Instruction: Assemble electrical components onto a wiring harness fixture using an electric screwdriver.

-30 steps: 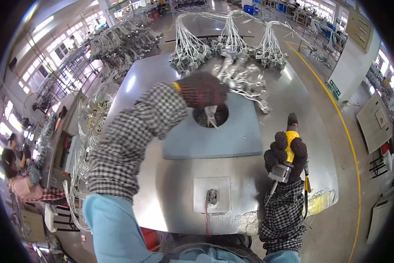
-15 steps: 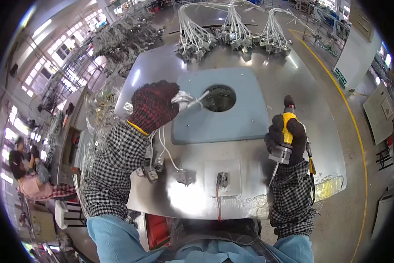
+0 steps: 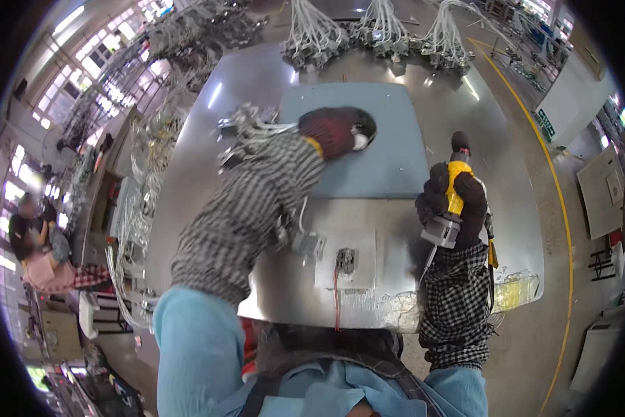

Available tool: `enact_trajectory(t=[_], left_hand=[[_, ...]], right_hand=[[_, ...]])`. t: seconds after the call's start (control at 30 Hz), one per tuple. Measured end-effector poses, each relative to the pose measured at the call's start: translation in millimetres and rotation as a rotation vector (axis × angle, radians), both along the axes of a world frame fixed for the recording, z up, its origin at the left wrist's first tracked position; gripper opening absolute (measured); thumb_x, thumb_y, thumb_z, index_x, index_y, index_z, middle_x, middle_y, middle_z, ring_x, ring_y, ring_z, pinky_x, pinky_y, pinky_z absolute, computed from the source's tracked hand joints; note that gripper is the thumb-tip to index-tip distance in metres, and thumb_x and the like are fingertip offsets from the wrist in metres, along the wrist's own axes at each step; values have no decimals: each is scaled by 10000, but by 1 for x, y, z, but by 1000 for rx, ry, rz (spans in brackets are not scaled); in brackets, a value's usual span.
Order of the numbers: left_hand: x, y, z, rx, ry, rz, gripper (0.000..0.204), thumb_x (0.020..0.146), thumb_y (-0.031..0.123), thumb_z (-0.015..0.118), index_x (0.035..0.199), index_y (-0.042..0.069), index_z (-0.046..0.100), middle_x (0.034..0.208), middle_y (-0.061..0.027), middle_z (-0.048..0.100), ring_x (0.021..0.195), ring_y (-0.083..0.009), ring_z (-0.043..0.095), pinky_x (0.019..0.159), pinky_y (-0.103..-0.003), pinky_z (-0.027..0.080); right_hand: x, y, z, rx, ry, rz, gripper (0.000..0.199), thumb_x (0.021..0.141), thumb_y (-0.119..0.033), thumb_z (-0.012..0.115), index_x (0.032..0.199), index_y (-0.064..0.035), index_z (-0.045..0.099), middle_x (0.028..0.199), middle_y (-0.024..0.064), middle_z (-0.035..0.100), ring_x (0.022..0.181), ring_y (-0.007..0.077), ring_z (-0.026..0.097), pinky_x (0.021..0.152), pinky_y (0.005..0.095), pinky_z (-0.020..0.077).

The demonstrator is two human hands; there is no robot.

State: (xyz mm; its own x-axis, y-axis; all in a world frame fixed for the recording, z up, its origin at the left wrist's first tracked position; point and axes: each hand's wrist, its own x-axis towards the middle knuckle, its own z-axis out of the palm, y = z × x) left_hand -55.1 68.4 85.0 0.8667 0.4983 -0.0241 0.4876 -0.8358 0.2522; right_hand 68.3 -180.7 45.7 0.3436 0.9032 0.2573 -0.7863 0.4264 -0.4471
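Observation:
My left hand [image 3: 333,132], in a dark red and black knit glove, reaches over the round hole [image 3: 369,133] of a blue-grey pad [image 3: 389,174]. It is closed on a bundle of white cables [image 3: 274,128], whose pale end shows by the fingertips; motion blurs the fingers. The cables' metal connectors [image 3: 239,121] trail to the left of my wrist. In its dark glove, my right hand [image 3: 469,198] grips a yellow and grey power screwdriver [image 3: 455,194], its thin bit slanting down toward me. One more white cable with a connector [image 3: 307,247] lies below my left sleeve.
The pad lies on a shiny metal table [image 3: 493,181]. Near me sits a small fixture [image 3: 345,261] with red wires on a square plate. Several cable bunches [image 3: 378,42] rest along the far edge. A seated person [image 3: 41,243] is at far left.
My left hand has moved right and slightly away, carrying the white cables from beside the hole to over it. The connectors now trail left. My right hand keeps its grip nearly still.

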Motion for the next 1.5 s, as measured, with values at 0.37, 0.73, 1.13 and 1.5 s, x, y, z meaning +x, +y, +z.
enact_trajectory(t=[0.37, 0.73, 1.13, 1.5], left_hand=[[-64, -45, 54, -61, -126, -63, 651, 783, 481, 782, 1308, 113, 669, 1161, -146, 740, 1046, -349, 714, 922, -439, 548], [-146, -130, -10, 291, 253, -246, 387, 767, 233, 746, 1136, 137, 678, 1033, -117, 706, 963, -338, 708, 831, -502, 551], [-161, -144, -38, -923, -589, -99, 571, 915, 119, 743, 1417, -23, 509, 1245, -107, 636, 1111, -177, 634, 982, -350, 524], [-148, -167, -27, -108, -477, -139, 577, 815, 411, 780, 1282, 107, 631, 1014, -113, 698, 923, -311, 693, 805, -450, 527]], right_hand=[[1, 1, 4, -37, -73, -1, 679, 940, -158, 665, 1532, -173, 333, 923, 118, 608, 629, 202, 625, 570, 407, 565], [-31, -29, 53, 252, -424, -203, 798, 893, -179, 694, 1557, -80, 262, 923, 193, 647, 642, 300, 679, 563, 465, 600], [-107, -11, 100, 111, -783, -795, 781, 906, -71, 646, 1563, -94, 225, 981, 235, 688, 705, 302, 729, 573, 375, 614], [-100, -5, 66, 164, -657, -763, 709, 937, -57, 633, 1541, -115, 267, 1057, 251, 680, 825, 333, 734, 679, 444, 643]])
